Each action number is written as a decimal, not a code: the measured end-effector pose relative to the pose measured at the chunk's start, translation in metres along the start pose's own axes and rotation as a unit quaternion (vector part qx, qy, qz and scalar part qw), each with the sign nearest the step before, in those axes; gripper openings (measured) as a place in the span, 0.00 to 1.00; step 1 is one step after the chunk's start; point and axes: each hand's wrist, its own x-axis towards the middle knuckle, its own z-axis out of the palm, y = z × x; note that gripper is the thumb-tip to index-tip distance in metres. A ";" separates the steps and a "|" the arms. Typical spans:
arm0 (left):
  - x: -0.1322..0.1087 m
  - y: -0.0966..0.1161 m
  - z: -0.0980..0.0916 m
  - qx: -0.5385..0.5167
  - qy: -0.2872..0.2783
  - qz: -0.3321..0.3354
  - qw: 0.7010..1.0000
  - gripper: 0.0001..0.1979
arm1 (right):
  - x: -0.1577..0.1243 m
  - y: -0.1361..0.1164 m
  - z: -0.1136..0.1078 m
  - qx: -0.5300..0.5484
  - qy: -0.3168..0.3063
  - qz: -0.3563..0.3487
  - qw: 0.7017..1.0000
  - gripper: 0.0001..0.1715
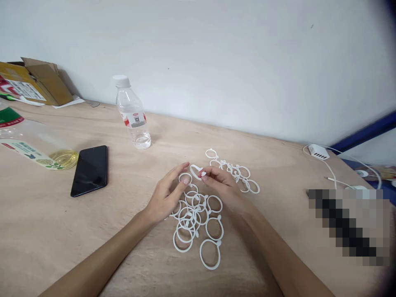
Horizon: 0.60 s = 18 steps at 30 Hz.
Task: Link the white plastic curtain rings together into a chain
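Observation:
My right hand [224,183] pinches a white plastic ring [195,171] by its small tab, between thumb and fingertips. The ring is held up off the table and tilted. To its left, my left hand [167,194] is open, thumb and fingers apart, and holds nothing I can see. Under and in front of the hands lies a loose pile of similar white rings [188,218], several overlapping. One single ring [210,255] lies nearest me. Behind my right hand a second group of white rings [238,171] is spread out, partly hidden by that hand.
A clear water bottle [133,117] with a white cap stands behind my left hand. Left of it are a black phone [90,171], a large bottle of yellow liquid [34,144] and a cardboard box [46,84]. A white charger [318,152] with cables sits at right.

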 end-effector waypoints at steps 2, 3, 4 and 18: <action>0.000 -0.001 0.001 -0.029 0.011 -0.018 0.999 0.21 | 0.000 -0.003 0.003 0.091 -0.023 0.023 0.995 0.12; 0.000 -0.001 0.002 -0.043 0.022 -0.024 0.999 0.19 | 0.000 -0.004 0.004 0.106 -0.015 0.029 0.994 0.12; 0.000 -0.001 0.002 -0.055 0.036 -0.029 0.997 0.17 | 0.000 -0.004 0.006 0.107 0.004 0.033 0.994 0.11; 0.000 0.003 0.001 -0.046 0.031 -0.040 0.998 0.13 | -0.001 -0.004 0.010 -0.177 0.110 -0.018 0.978 0.12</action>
